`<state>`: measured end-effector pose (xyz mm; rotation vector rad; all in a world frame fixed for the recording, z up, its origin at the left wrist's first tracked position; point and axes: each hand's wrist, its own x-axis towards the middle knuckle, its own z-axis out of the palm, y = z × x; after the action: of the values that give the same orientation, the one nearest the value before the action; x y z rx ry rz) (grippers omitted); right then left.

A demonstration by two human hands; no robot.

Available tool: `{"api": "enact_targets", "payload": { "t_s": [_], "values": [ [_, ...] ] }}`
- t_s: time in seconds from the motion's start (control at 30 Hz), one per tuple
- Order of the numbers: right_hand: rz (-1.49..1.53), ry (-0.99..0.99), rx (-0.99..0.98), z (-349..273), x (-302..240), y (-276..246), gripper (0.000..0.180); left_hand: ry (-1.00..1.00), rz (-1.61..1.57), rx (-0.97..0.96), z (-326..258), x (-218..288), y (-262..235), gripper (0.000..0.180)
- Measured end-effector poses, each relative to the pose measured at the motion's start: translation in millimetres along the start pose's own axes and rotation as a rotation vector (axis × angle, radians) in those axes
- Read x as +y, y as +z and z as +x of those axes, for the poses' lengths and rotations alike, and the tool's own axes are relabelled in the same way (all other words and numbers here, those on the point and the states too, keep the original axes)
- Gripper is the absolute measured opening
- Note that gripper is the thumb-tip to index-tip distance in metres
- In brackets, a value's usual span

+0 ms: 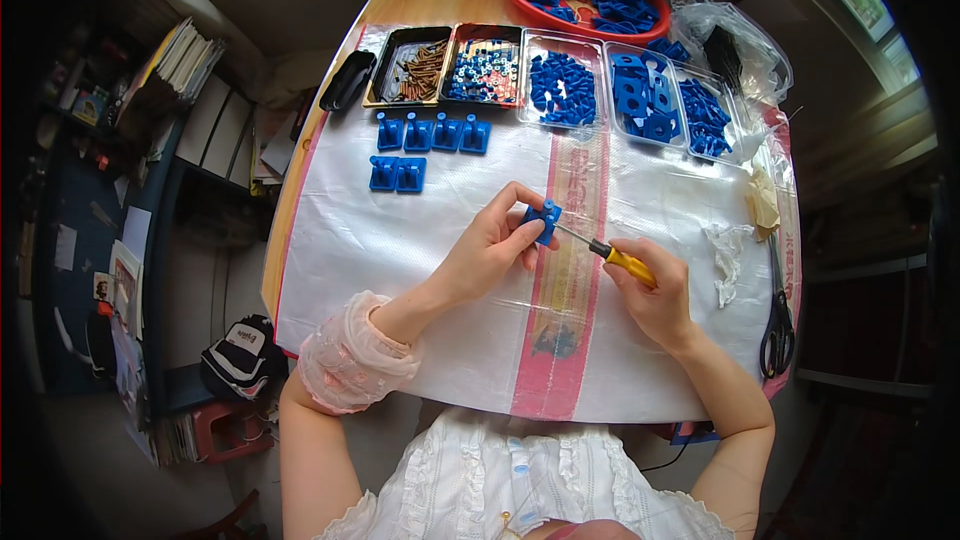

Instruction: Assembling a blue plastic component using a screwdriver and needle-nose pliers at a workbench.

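Observation:
Between the fingers and thumb of my left hand (pixel 492 243) is a small blue plastic bracket (pixel 543 220), held above the middle of the table. My right hand (pixel 652 290) is wrapped round the yellow handle of a screwdriver (pixel 628 264). Its thin metal shaft points left, and the tip meets the right side of the bracket. Whether the tip sits in a screw is too small to tell. Left of and beyond my hands, several similar blue pieces (pixel 418 134) stand in two rows on the white sheet.
Along the far side stand a tray of brass-coloured screws (pixel 420 68), a tray of small nuts (pixel 486 70) and clear boxes of blue parts (pixel 563 86). Behind them is a red basin (pixel 650 28). Scissors (pixel 777 335) and crumpled paper (pixel 728 258) lie at the right edge.

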<state>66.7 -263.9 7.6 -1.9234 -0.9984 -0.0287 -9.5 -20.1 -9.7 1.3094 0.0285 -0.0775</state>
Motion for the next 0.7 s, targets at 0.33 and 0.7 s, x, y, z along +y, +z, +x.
{"api": "enact_targets", "payload": {
  "t_s": [0.33, 0.7],
  "values": [
    [-0.258, -0.218, 0.039, -6, 4, 2, 0.032, -0.065, -0.042, -0.01, -2, 8, 0, 0.014],
    [-0.473, -0.325, -0.005, -11, -3, -2, 0.036, -0.094, -0.081, -0.017, -1, 7, -4, 0.016]
  ]
}}
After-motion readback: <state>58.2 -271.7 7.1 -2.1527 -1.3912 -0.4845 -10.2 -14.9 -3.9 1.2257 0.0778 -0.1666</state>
